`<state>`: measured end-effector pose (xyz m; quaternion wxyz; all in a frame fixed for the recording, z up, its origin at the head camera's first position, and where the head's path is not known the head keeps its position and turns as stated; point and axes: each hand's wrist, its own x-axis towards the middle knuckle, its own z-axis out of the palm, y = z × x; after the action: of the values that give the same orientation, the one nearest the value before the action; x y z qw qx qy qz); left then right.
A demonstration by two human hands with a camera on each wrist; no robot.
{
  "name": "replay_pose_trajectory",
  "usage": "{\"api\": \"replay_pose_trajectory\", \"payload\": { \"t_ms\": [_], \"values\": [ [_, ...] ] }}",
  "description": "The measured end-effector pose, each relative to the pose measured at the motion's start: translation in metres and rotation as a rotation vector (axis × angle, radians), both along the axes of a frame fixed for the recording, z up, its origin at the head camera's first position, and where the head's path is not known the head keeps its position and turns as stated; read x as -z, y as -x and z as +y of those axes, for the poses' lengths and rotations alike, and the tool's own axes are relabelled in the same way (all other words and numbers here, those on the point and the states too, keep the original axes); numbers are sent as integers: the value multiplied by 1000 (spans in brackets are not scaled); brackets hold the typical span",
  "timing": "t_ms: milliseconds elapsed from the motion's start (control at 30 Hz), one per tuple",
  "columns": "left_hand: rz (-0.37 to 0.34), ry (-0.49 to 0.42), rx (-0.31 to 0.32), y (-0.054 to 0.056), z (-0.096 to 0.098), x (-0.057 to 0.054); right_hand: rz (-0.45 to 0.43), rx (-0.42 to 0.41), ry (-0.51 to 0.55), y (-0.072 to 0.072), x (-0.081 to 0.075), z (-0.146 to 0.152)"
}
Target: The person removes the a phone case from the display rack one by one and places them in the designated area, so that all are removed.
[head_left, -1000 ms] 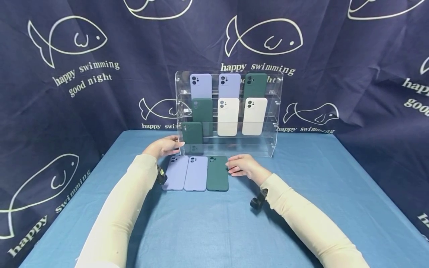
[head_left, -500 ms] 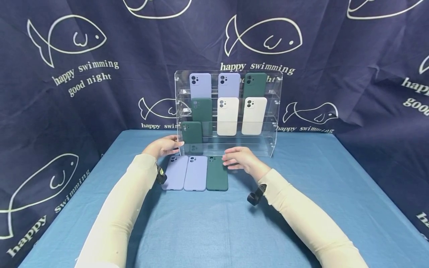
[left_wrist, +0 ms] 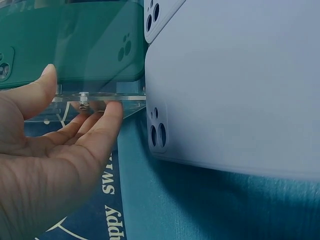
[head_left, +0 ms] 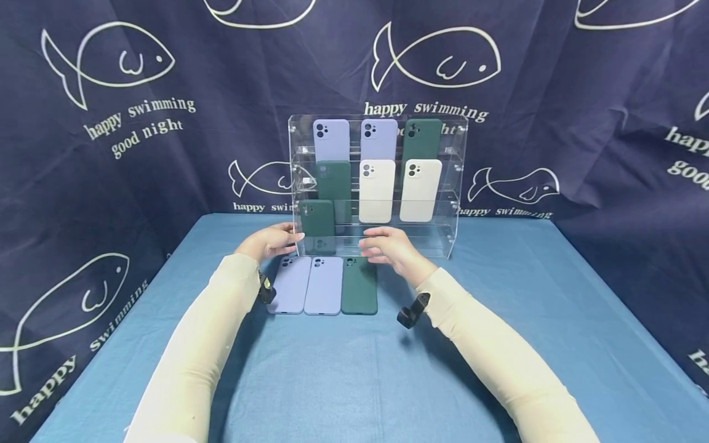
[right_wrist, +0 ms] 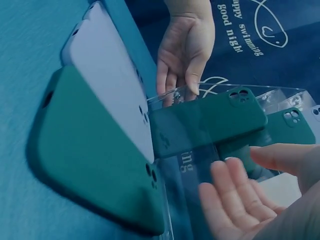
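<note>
phone cases point(head_left: 323, 286), three of them, lay flat on the blue table point(head_left: 354, 369) in the head view, just on the near side of the clear display stand point(head_left: 426, 246); the right hand point(head_left: 394, 249) hovered there, fingers loose, nothing held! left wrist view: left hand point(left_wrist: 57, 150), gripping the stand's left side panel point(left_wrist: 132, 98). right wrist view: the green case point(right_wrist: 85, 145) looked light, bendy, probably grippy; long edges seemed the best hold.

Three phone cases point(head_left: 323, 286) lie before the rack point(head_left: 437, 246) — seven others point(head_left: 377, 197) sit in it.
</note>
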<state>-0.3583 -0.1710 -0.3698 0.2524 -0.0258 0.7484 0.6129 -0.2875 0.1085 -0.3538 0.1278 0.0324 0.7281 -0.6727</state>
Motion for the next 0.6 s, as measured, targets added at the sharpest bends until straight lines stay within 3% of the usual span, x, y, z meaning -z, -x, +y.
{"api": "replay_pose_trajectory", "payload": {
  "t_ms": [267,600],
  "values": [
    [-4,-8,-4,0,0,0,88,66,154,11,-4,-14],
    [2,-12,5,-3,0,-2,151,144,197,29,-8,-26]
  ]
}}
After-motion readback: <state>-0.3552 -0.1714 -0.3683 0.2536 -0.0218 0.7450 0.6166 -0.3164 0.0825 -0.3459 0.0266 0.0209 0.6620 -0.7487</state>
